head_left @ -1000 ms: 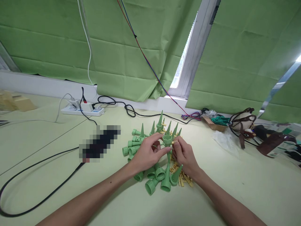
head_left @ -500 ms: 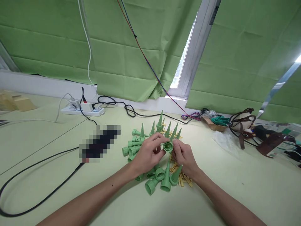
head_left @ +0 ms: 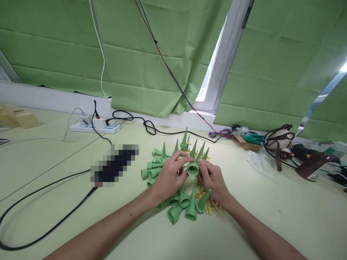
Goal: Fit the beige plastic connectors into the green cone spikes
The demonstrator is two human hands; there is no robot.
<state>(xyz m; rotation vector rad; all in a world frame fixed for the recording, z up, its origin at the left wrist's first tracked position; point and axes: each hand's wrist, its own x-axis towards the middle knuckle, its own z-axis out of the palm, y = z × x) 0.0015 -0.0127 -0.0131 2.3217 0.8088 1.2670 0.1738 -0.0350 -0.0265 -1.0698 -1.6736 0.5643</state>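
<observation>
My left hand (head_left: pixel 169 177) and my right hand (head_left: pixel 211 178) meet over a heap of green plastic cone spikes (head_left: pixel 187 204) on the pale green table (head_left: pixel 271 224). Both pinch one green cone (head_left: pixel 193 169) between them, its open round end turned toward me. My left fingers grip its left side, my right fingertips press on its right rim. Small yellow plastic pieces (head_left: pixel 210 207) lie under my right wrist. More cones stand upright behind the hands (head_left: pixel 185 141).
A white power strip (head_left: pixel 94 126) with plugs sits at the back left. Black cables (head_left: pixel 40 202) cross the table on the left. A blurred dark object (head_left: pixel 115 164) lies left of the heap. Bags, a plastic wrapper and clutter (head_left: pixel 282 148) fill the right back. Green curtains hang behind.
The held cone has turned from upright with its mouth up to tilted with its mouth facing me, and both hands have shifted slightly up around it.
</observation>
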